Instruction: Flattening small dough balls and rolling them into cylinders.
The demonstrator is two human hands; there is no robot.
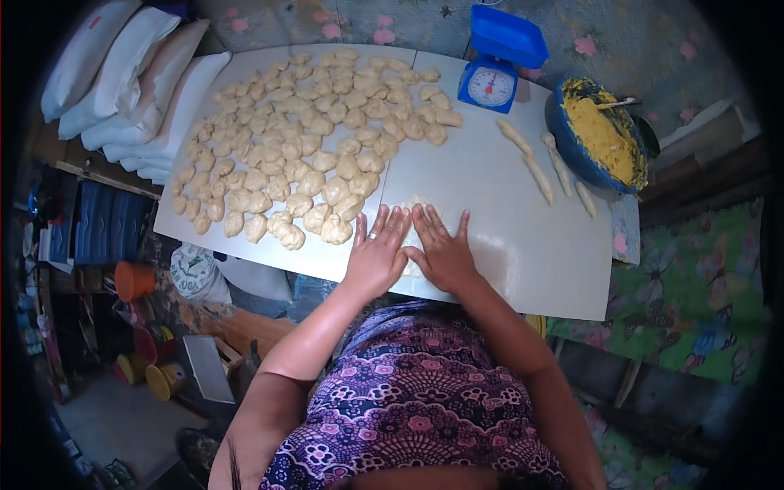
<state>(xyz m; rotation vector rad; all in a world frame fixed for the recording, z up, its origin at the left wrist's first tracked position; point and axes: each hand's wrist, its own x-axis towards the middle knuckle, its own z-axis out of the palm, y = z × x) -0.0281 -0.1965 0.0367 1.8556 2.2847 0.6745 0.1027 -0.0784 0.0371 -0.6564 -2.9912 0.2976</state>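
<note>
My left hand [378, 255] and my right hand [445, 255] lie side by side, palms down with fingers stretched out, near the front edge of the white tabletop [539, 269]. Beneath them is a thin, flattened piece of pale dough [415, 265], mostly hidden; it shows between the thumbs and just past the fingertips. A ring sits on a finger of the left hand. To the left, many shiny lumps of dough [294, 147] cover the table, the closest ones almost beside my left fingers.
At the back stands a blue kitchen scale [490, 84]. Several dough ropes [537, 175] lie beside a blue basin [600, 167] of yellow filling [604, 135] with a spoon handle [616, 103] sticking out. White sacks [155, 90] are stacked at the far left. An orange bucket [135, 281] stands below.
</note>
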